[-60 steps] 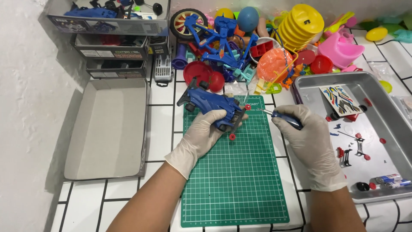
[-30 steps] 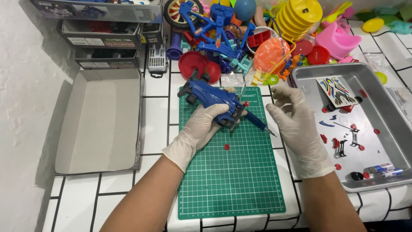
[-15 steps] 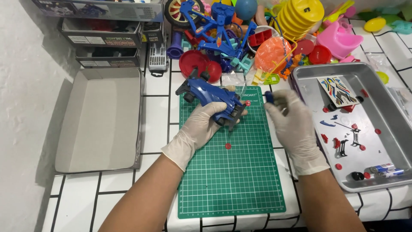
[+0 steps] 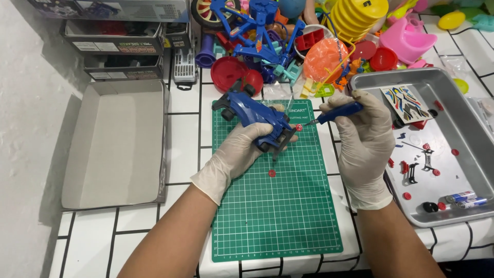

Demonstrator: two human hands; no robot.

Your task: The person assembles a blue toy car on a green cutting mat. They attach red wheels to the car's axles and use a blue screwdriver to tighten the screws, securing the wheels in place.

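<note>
My left hand (image 4: 234,154), in a white glove, grips a blue toy race car (image 4: 254,116) and holds it tilted over the green cutting mat (image 4: 278,206). My right hand (image 4: 366,141), also gloved, holds a blue-handled screwdriver (image 4: 334,112) whose tip points left at the car's rear end near a small red part (image 4: 299,127). Another small red round piece (image 4: 271,173) lies loose on the mat just below the car.
A metal tray (image 4: 463,128) at the right holds a sticker sheet, small red and black parts and two batteries. An open grey cardboard box (image 4: 116,144) lies at the left. A heap of coloured plastic toys (image 4: 309,36) fills the back, with stacked boxes at the back left.
My right hand turned the screwdriver from upright to level and brought its tip to the car's rear. My left hand kept its grip on the car, tilting it slightly.
</note>
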